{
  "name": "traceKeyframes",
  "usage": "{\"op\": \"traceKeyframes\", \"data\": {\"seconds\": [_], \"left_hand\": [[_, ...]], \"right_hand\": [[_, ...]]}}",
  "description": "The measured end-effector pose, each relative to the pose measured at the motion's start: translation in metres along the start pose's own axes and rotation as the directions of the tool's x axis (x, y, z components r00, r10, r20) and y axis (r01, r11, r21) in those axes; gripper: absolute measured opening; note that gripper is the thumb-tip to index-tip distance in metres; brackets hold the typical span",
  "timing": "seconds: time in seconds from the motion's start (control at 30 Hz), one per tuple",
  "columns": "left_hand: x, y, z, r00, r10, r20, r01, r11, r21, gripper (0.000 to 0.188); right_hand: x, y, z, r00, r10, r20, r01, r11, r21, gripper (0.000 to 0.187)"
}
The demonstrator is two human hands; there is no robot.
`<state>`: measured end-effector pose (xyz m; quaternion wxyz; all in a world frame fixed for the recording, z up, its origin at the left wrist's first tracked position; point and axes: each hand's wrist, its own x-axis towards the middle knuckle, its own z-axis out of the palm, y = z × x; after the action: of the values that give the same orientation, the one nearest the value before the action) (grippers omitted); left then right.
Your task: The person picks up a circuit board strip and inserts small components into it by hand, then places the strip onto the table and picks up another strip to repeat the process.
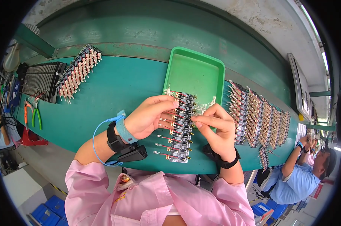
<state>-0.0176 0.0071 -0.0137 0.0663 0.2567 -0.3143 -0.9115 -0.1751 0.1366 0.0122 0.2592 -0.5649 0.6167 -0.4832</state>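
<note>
A long strip of small black circuit modules [181, 137] is held up before me, with red wires and clear-tipped LEDs sticking out on its left side. My left hand [146, 116] grips its upper part, the thumb lying on the front. My right hand [218, 130] is closed in a pinch at the strip's right edge; whatever sits between the fingertips is too small to make out. Behind the strip, a green plastic tray [196, 71] holds several thin, pale pin-like pieces [206, 106] near its front end.
Rows of similar module strips [259, 116] stand on the green bench at right, another bundle [80, 73] at far left. Beside that are a black slotted rack [40, 81], green-handled pliers [36, 117] and an orange-handled tool [26, 113]. A co-worker in blue [298, 180] sits at right.
</note>
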Motion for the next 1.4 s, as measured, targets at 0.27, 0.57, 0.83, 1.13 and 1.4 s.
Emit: {"op": "traceKeyframes", "data": {"seconds": [0.27,0.57,0.83,1.13,1.4], "left_hand": [[0.0012,-0.0026,-0.0027,1.0,-0.014,-0.003,0.014,0.999,-0.035,0.02],[0.0012,-0.0017,0.0007,1.0,-0.017,0.002,0.017,1.0,-0.005,0.021],[0.0006,-0.0027,0.0001,1.0,-0.022,-0.016,0.022,1.0,-0.012,0.021],[0.0006,-0.0029,0.0009,1.0,-0.008,-0.011,0.008,1.0,-0.017,0.019],[-0.0012,-0.0006,0.0041,1.0,0.007,-0.007,-0.007,1.0,0.007,0.015]], "right_hand": [[0.0001,-0.0022,0.0004,0.999,-0.033,-0.013,0.032,0.997,-0.072,0.02],[-0.0002,-0.0007,0.0009,0.99,-0.139,-0.035,0.132,0.977,-0.17,0.02],[-0.0001,-0.002,0.0027,0.962,-0.26,-0.086,0.22,0.922,-0.318,0.018],[-0.0011,-0.0014,0.003,0.962,-0.245,-0.121,0.193,0.922,-0.335,0.012],[-0.0003,-0.0001,-0.0005,0.992,-0.097,-0.079,0.078,0.974,-0.214,0.01]]}}
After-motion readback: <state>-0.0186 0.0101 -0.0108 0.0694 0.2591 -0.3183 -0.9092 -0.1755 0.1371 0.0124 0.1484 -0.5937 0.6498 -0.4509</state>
